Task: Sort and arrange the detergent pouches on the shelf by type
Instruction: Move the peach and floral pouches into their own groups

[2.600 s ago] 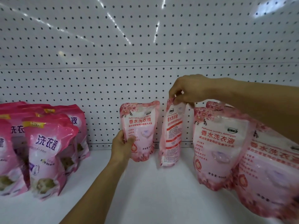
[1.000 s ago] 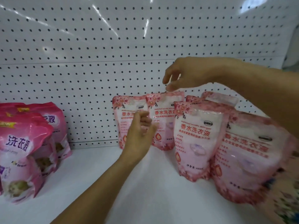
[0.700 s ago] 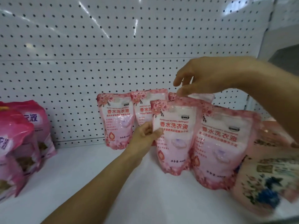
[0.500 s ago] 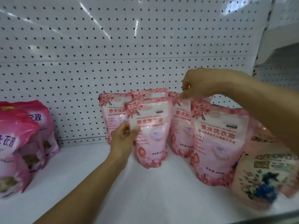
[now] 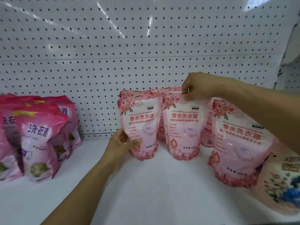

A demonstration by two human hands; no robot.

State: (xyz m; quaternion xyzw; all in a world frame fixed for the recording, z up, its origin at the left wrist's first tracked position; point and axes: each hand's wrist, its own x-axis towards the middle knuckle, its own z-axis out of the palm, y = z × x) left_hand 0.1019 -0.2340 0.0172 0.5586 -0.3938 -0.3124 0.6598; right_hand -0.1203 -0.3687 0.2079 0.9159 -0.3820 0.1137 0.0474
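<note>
White pegboard (image 5: 113, 46) backs a white shelf (image 5: 154, 192). Left hand (image 5: 121, 146) grips the lower left edge of a light pink pouch (image 5: 141, 127), thumb on its front, pouch upright on the shelf. Right hand (image 5: 197, 88) pinches the top edge of a second light pink pouch (image 5: 183, 127), upright just beside the first. More of the same type stand behind these two against the pegboard, only partly visible. Third light pink pouch (image 5: 235, 151) stands nearer the camera on the right, partly under the right forearm. Floral pouch (image 5: 282, 184) with blue flowers at far right, blurred. Dark pink pouches (image 5: 39, 140) grouped at far left, well apart from the light pink ones.
</note>
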